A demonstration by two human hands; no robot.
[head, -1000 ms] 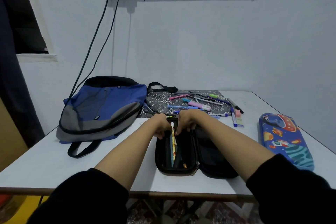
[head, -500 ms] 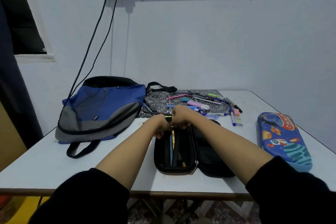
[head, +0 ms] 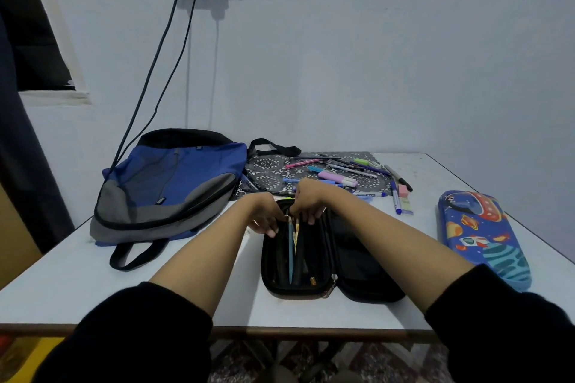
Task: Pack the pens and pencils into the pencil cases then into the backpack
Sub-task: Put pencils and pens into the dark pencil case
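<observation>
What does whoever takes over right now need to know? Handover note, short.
Left hand: grip on the far rim of the open black pencil case.
Right hand: fingertips curled at the far ends of the packed pens; whether it pinches one is unclear.
Done: a few pens, one of them blue, lie in the black case.
Left: many loose pens on the patterned mat behind the case. The space-print pencil case, at the right, is closed. Both cases have yet to go into the backpack, which lies at the left of the table.
</observation>
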